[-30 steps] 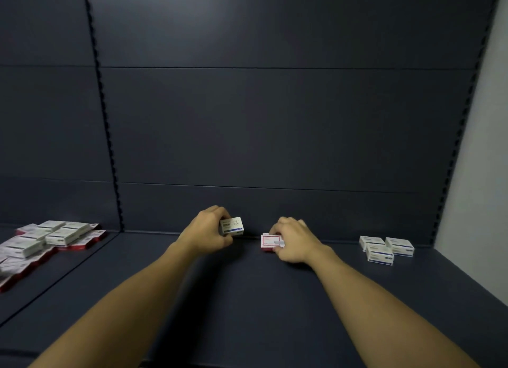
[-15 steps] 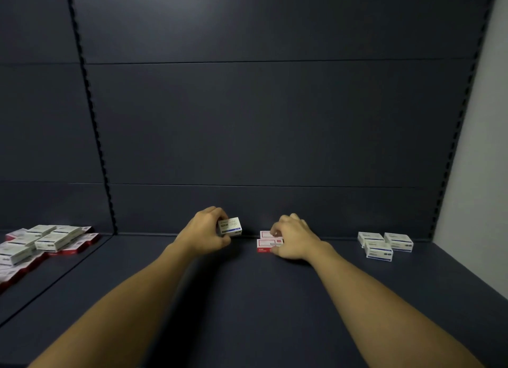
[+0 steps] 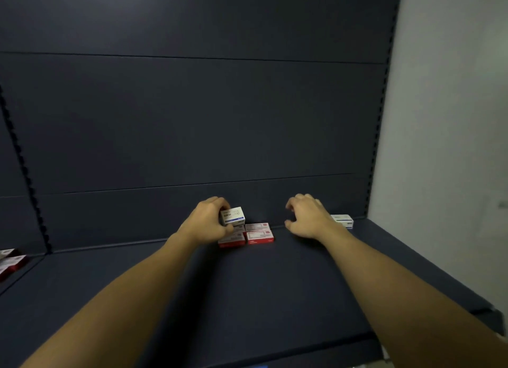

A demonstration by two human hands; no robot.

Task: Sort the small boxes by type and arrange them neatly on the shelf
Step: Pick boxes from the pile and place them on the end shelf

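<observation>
Dark shelf (image 3: 247,299) is carrying red boxes (image 3: 247,235) near its back wall. Left hand (image 3: 204,223) is pinching a white-blue box (image 3: 233,215) just above them; right hand (image 3: 306,216) is hovering beside, fingers loosely spread, empty. White boxes (image 3: 343,221) are sitting behind it.

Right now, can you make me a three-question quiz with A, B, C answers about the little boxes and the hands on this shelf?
1. Where do the red boxes lie?
A) between the two hands
B) at the shelf's front edge
C) on the floor

2. What colour marks the box in the left hand?
A) green
B) blue
C) yellow

3. What is the right hand doing?
A) gripping a red box
B) pressing flat on the wall
C) holding nothing

Answers:
1 A, the red boxes sit at the back of the shelf between both hands.
2 B, its white side carries a blue stripe.
3 C, its fingers are loosely curled with nothing in them.
</observation>
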